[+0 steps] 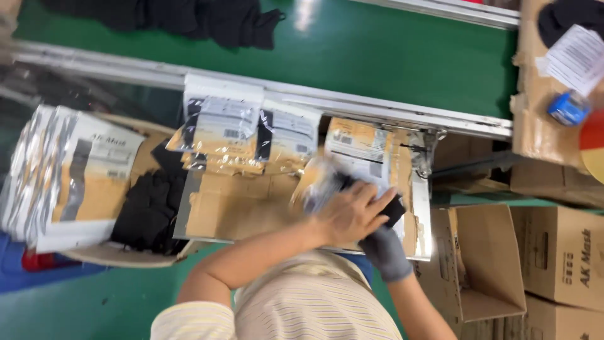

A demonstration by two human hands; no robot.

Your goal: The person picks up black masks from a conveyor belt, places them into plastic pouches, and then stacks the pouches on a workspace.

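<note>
**Both hands meet over a black piece on the packing board**

The left hand [352, 214] is bare and lies flat, fingers spread and slightly curled, pressing down on a black fabric piece [393, 209] and a blurred clear packet [321, 182] beneath it. How firmly it grips cannot be told, since the packet is smeared by motion. The right hand [385, 252] wears a grey glove and sits just below and to the right of the left hand, touching the lower edge of the same black piece; whether its fingers are closed on the fabric is hidden by the left hand.

The black piece lies directly under the two hands, at the right end of the cardboard-covered surface [233, 214]. Its long axis seems to run up-left to down-right, but only a corner shows. The left hand covers it more fully; the right reaches it from the near side.

To the left, well apart, sits a pile of black fabric [148, 204] and a stack of printed packets [69, 176]. Filled packets [251, 135] hang along the metal rail [390, 113] just beyond the hands. Open cardboard boxes [484, 258] stand to the right.
</note>
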